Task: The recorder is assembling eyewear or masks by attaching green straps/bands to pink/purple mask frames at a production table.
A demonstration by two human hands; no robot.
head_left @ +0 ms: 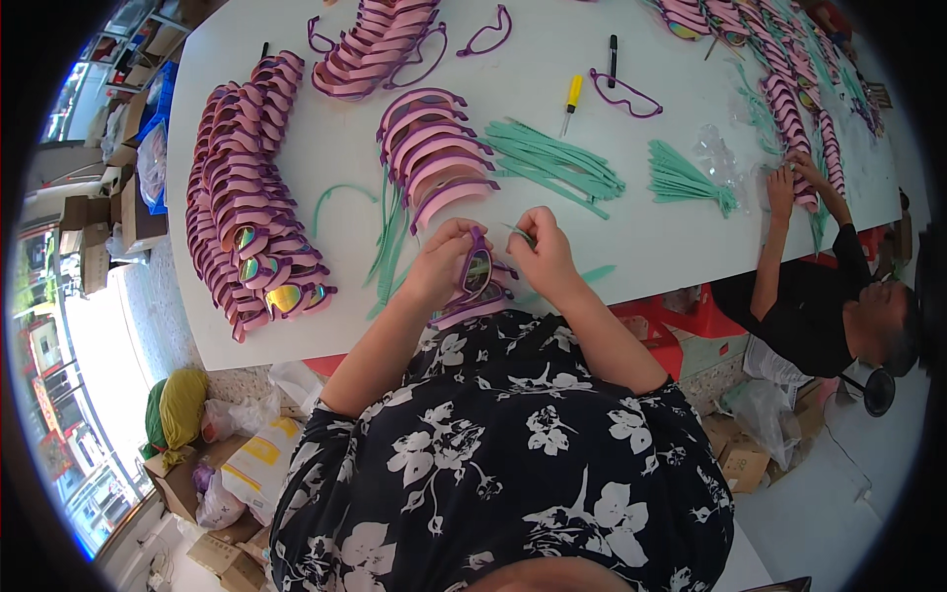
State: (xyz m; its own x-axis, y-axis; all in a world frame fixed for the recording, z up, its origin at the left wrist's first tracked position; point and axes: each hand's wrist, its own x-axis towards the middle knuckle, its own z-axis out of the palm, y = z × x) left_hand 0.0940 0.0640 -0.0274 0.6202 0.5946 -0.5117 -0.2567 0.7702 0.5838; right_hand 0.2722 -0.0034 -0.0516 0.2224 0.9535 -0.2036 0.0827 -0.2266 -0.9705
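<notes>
My left hand (436, 264) grips a pair of purple-framed goggles (478, 272) with a dark lens, held upright near the table's front edge. Just to the right, my right hand (545, 255) pinches a thin green strap (517, 233), whose far end is hidden by the fingers. Below the held pair, more goggles (472, 314) rest close to my body. A row of pink and purple goggles (434, 148) lies beyond my hands. Green straps (557, 163) are heaped to its right, and others hang down beside my left hand.
Stacked goggles (237, 187) fill the table's left side, with another stack (370, 49) at the back. A yellow screwdriver (573, 94), black marker (613, 59), loose purple frame (627, 97) and second strap bundle (686, 176) lie rightward. A co-worker (814, 296) handles goggles at right.
</notes>
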